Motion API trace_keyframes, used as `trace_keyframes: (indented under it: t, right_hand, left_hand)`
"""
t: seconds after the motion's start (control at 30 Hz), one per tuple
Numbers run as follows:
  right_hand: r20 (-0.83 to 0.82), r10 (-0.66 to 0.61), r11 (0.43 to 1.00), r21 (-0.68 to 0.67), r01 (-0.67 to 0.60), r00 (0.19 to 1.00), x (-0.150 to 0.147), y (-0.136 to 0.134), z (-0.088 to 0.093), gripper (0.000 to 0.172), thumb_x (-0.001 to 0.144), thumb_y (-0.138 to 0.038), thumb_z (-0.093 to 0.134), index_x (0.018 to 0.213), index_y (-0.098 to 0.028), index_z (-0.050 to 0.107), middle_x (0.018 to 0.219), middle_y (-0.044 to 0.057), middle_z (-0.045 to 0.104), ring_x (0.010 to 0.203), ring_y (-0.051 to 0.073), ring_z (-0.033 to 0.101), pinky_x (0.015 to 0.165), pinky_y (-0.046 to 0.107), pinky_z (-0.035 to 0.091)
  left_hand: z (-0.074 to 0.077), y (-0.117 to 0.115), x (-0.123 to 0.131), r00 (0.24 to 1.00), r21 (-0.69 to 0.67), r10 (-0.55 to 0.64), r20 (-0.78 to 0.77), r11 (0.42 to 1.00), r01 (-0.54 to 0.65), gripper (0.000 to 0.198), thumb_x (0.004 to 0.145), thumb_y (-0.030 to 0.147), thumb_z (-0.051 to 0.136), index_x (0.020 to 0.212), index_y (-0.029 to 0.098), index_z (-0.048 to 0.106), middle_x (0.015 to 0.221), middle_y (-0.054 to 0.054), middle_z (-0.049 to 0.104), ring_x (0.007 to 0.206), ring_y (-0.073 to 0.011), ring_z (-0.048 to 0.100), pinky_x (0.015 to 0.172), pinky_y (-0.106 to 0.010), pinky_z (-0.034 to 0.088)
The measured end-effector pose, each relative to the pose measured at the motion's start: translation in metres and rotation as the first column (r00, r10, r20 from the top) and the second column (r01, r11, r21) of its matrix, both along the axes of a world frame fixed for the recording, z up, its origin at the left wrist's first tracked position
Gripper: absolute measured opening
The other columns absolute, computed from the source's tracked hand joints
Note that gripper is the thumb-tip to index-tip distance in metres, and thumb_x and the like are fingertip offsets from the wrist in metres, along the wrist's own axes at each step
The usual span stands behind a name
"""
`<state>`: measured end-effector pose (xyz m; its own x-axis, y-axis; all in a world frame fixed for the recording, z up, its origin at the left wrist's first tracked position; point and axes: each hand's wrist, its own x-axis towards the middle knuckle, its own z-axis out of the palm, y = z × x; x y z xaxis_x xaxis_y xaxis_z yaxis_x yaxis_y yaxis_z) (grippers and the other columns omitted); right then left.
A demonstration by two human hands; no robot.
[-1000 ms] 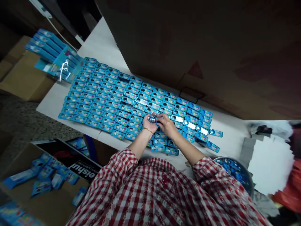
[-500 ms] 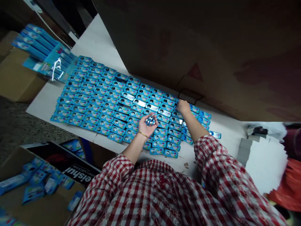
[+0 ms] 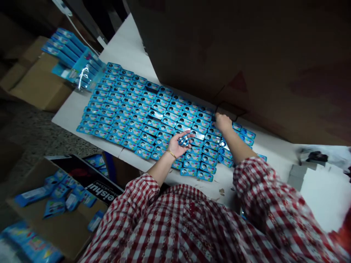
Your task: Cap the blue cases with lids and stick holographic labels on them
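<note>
My left hand (image 3: 178,145) is turned palm up and cupped over the middle rows. In its palm lie several small shiny silver-and-blue rounded pieces (image 3: 184,140), whose kind I cannot make out. Rows of flat blue printed cases (image 3: 123,118), most with a round spot at one end, cover the white table (image 3: 120,40). My right hand (image 3: 223,122) reaches to the far rows, fingers pinched down at a blue case beside the carton. Whatever its fingertips hold is hidden.
A large brown carton (image 3: 219,47) walls off the table's far side. Blue packs (image 3: 68,45) in clear wrap stand at the left end. An open box (image 3: 68,226) with blue packets sits below the left edge. White sheets (image 3: 319,193) are stacked at the right.
The camera view has shifted, so the table appears further right. My right hand stays at the far rows, my left still cupped around the shiny pieces.
</note>
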<state>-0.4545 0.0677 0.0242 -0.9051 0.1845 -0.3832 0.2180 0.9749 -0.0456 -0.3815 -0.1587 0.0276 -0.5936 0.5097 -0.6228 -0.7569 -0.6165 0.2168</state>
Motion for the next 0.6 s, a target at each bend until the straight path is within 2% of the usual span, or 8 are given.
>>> trace_keyframes:
  t: [0.07, 0.13, 0.17, 0.2, 0.23, 0.33, 0.47, 0.6]
  right_hand:
    - [-0.149, 0.116, 0.971, -0.192, -0.143, 0.982, 0.025, -0.022, 0.013, 0.032, 0.083, -0.029, 0.059, 0.113, -0.019, 0.062, 0.106, 0.011, 0.064, 0.097, 0.022, 0.060, 0.082, 0.032, 0.045]
    - [-0.228, 0.325, 0.837, -0.382, -0.391, 0.918, 0.046, -0.044, 0.022, 0.026, 0.085, -0.028, 0.055, 0.108, -0.022, 0.065, 0.104, 0.007, 0.064, 0.096, 0.019, 0.059, 0.082, 0.028, 0.044]
    - [-0.248, 0.408, 0.765, -0.431, -0.478, 0.878, 0.054, -0.052, 0.025, 0.023, 0.085, -0.027, 0.056, 0.104, -0.022, 0.067, 0.101, 0.006, 0.065, 0.095, 0.018, 0.058, 0.081, 0.027, 0.043]
    - [-0.251, 0.466, 0.717, -0.455, -0.528, 0.848, 0.060, -0.058, 0.026, 0.020, 0.084, -0.026, 0.057, 0.100, -0.022, 0.069, 0.098, 0.006, 0.065, 0.094, 0.017, 0.057, 0.080, 0.026, 0.042]
    - [-0.246, 0.498, 0.694, -0.462, -0.552, 0.832, 0.064, -0.060, 0.027, 0.016, 0.083, -0.024, 0.058, 0.095, -0.022, 0.070, 0.094, 0.005, 0.065, 0.092, 0.017, 0.057, 0.078, 0.026, 0.041]
    - [-0.251, 0.501, 0.698, -0.449, -0.558, 0.829, 0.075, -0.053, 0.026, 0.013, 0.084, -0.021, 0.057, 0.087, -0.019, 0.070, 0.089, 0.006, 0.063, 0.088, 0.016, 0.057, 0.073, 0.024, 0.040]
    - [-0.261, 0.470, 0.754, -0.378, -0.537, 0.843, 0.092, -0.041, 0.025, 0.018, 0.087, -0.022, 0.051, 0.089, -0.018, 0.069, 0.101, 0.008, 0.061, 0.085, 0.015, 0.057, 0.070, 0.024, 0.039]
    - [-0.186, 0.381, 0.781, -0.459, -0.423, 0.906, 0.103, -0.044, 0.020, 0.013, 0.084, -0.020, 0.055, 0.083, -0.017, 0.068, 0.100, 0.007, 0.061, 0.086, 0.015, 0.057, 0.071, 0.024, 0.039]
  left_hand:
    - [-0.001, 0.002, 0.002, 1.000, -0.003, -0.028, 0.003, 1.000, 0.028, 0.029, 0.074, 0.022, 0.050, 0.099, 0.011, 0.061, 0.087, -0.010, 0.066, 0.059, -0.0135, 0.058, 0.047, -0.024, 0.042]
    - [-0.003, 0.006, 0.004, 0.999, -0.035, -0.036, 0.026, 0.999, 0.037, 0.025, 0.075, 0.022, 0.050, 0.094, 0.011, 0.061, 0.076, -0.008, 0.065, 0.057, -0.0141, 0.058, 0.046, -0.024, 0.041]
    - [-0.003, 0.008, 0.005, 0.999, -0.052, -0.035, 0.038, 0.998, 0.037, 0.022, 0.075, 0.023, 0.050, 0.091, 0.012, 0.061, 0.070, -0.006, 0.063, 0.056, -0.0143, 0.058, 0.045, -0.024, 0.041]
    - [-0.004, 0.009, 0.006, 0.998, -0.066, -0.038, 0.046, 0.997, 0.041, 0.019, 0.076, 0.023, 0.050, 0.088, 0.012, 0.060, 0.065, -0.004, 0.061, 0.054, -0.0144, 0.058, 0.045, -0.024, 0.041]
    - [-0.004, 0.011, 0.008, 0.998, -0.077, -0.047, 0.049, 0.996, 0.050, 0.018, 0.076, 0.022, 0.049, 0.088, 0.012, 0.060, 0.062, -0.003, 0.059, 0.053, -0.0143, 0.057, 0.045, -0.023, 0.041]
    - [-0.003, 0.015, 0.012, 0.994, -0.106, -0.097, 0.048, 0.989, 0.102, 0.017, 0.076, 0.019, 0.049, 0.088, 0.012, 0.059, 0.061, -0.002, 0.058, 0.050, -0.0133, 0.057, 0.043, -0.023, 0.041]
    - [-0.006, 0.021, 0.018, 0.983, -0.201, -0.153, 0.102, 0.965, 0.171, 0.006, 0.075, 0.017, 0.052, 0.078, 0.013, 0.056, 0.061, -0.001, 0.059, 0.047, -0.0112, 0.055, 0.040, -0.022, 0.039]
    - [-0.010, 0.033, 0.023, 0.977, -0.279, -0.195, 0.091, 0.936, 0.213, 0.007, 0.071, 0.011, 0.059, 0.075, 0.014, 0.054, 0.056, 0.001, 0.055, 0.044, -0.0096, 0.054, 0.038, -0.018, 0.037]
